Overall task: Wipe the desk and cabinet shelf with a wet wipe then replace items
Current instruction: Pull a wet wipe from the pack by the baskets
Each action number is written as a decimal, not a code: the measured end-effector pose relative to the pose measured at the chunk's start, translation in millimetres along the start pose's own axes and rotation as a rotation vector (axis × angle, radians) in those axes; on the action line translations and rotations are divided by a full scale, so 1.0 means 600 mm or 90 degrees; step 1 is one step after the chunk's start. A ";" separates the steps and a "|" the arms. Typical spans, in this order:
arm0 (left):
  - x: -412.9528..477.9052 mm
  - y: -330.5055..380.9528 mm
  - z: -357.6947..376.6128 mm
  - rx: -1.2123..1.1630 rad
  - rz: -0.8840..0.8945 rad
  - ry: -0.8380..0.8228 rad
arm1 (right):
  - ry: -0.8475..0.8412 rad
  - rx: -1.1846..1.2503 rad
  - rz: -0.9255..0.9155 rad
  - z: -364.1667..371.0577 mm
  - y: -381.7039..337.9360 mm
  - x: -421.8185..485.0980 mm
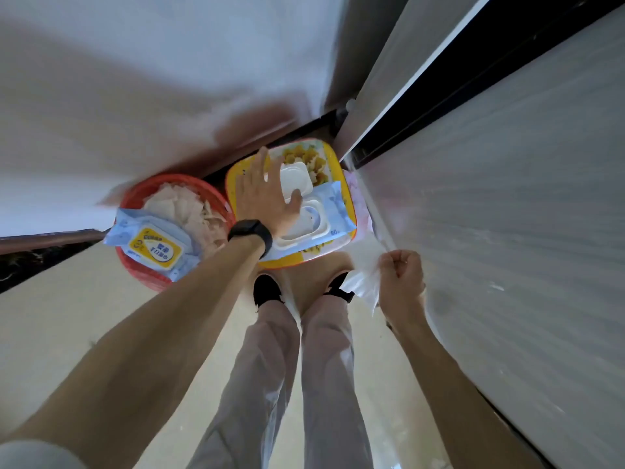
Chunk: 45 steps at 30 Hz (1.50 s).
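Observation:
I look straight down past my legs. A blue pack of wet wipes (329, 201) lies on a yellow stool (351, 214), its white flip lid (296, 179) standing open. My left hand (262, 198), a black band on its wrist, rests flat on the pack with fingers spread and the thumb at the lid. Beside the white desk edge at the right, my right hand (402, 279) is a closed fist holding a white wet wipe (363, 282) that hangs down from it.
A red basket (135, 265) left of the stool holds crumpled used wipes (182, 204) and a second wipes pack with a yellow label (152, 248). A grey-white desk surface (507, 231) runs along the right. Pale floor lies below; a blurred white wall is at the upper left.

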State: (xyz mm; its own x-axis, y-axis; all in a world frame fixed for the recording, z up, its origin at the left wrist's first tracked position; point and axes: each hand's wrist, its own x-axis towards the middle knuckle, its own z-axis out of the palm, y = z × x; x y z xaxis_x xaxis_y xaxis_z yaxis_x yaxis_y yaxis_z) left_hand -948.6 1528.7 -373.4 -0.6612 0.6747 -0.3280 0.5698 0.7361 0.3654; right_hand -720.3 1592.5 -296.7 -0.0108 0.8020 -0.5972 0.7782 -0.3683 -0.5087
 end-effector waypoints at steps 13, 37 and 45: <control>-0.133 -0.018 0.031 0.155 0.297 -0.250 | -0.029 0.042 0.022 0.029 0.001 0.001; -0.343 0.100 -0.323 -0.643 -0.182 -0.383 | -0.158 -0.031 -0.160 -0.129 -0.172 -0.272; -0.561 0.117 -0.534 -0.732 -0.245 0.059 | -0.360 0.002 -0.336 -0.218 -0.241 -0.495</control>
State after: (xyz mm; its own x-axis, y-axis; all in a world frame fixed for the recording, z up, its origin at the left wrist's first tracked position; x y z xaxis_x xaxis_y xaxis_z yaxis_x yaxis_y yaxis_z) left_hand -842.6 1335.7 41.6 -0.7514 0.3820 -0.5380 -0.4048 0.3771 0.8330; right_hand -747.6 1468.8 35.5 -0.7002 0.5097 -0.4999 0.5782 -0.0059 -0.8159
